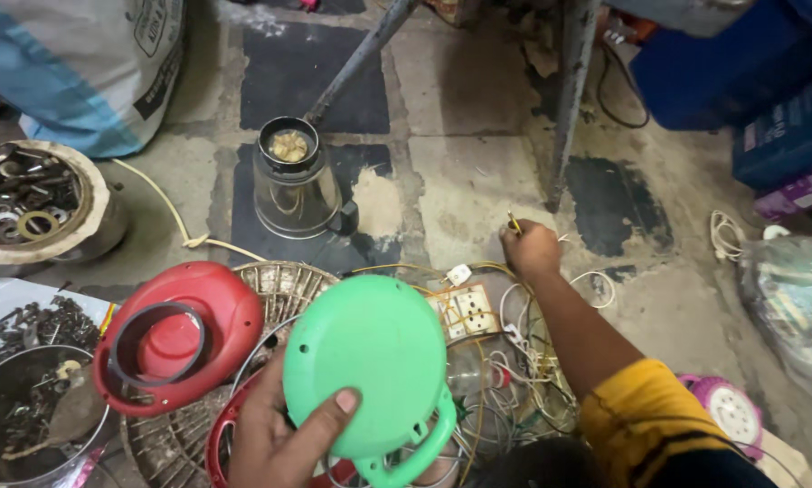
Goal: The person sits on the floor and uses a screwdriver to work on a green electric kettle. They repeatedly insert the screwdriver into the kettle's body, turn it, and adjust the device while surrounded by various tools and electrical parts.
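- Worn stone floor (pixel 478 172) with grey and black patches carries everything; no table stands under the work, and clutter is spread across the whole width.
- Far left, a blue and white woven sack (pixel 80 63) leans above a round shallow basket of metal rings and washers (pixel 26 199).
- Below that, a dark steel bowl of small scrap metal parts (pixel 26 416) sits at the lower left edge.
- Just right of it lies a red oval plastic housing with a grey ring set in it (pixel 175 334), resting on a round wire fan guard (pixel 279 285).
- Behind these, near the middle, a steel mixer jar with a dark rim (pixel 293 185) stands upright on the floor.
- The left hand (pixel 275 438) is at the bottom centre, its grip clenched on a green round plastic cover with a loop handle (pixel 379 361); the thumb presses on the cover's face, and the cover is held up, tilted, above the fan guard.
- Just right of the cover, a cream socket board with yellow wires (pixel 467 312) lies in a tangle of white and yellow cables (pixel 533 361).
- The right hand (pixel 531 248) reaches out past that tangle, its grip pinched on a thin yellow-handled tool (pixel 513 221); a yellow sleeve (pixel 641 407) covers the upper arm.
- A grey metal leg (pixel 569 99) stands beyond the hand.
- Far right, a clear plastic bag of packets (pixel 790 307) lies below blue boxes (pixel 768 81).
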